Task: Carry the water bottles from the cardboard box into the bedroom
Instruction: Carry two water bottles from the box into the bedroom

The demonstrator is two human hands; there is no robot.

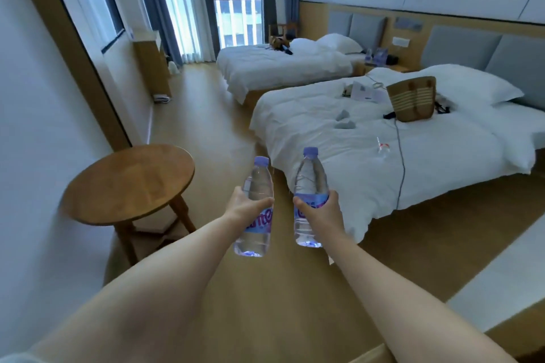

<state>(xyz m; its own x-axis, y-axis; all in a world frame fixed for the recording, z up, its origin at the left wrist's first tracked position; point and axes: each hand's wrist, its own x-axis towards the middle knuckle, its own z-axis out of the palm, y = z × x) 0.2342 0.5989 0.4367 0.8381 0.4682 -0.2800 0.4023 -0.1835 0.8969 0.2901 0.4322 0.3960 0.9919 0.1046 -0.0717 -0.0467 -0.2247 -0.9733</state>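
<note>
I hold two clear water bottles with purple caps and purple labels out in front of me, both upright over the wooden floor. My left hand (246, 207) grips the left bottle (257, 183) round its middle. My right hand (324, 211) grips the right bottle (311, 177) the same way. A third small bottle (383, 149) lies on the near bed's white cover. The cardboard box is not in view.
A round wooden side table (129, 183) stands at the left by the wall. Two white beds fill the right: the near bed (339, 156) carries a woven bag (413, 99), a cable and small items; the far bed (280, 68) is by the window. Open wooden floor (206, 115) runs between.
</note>
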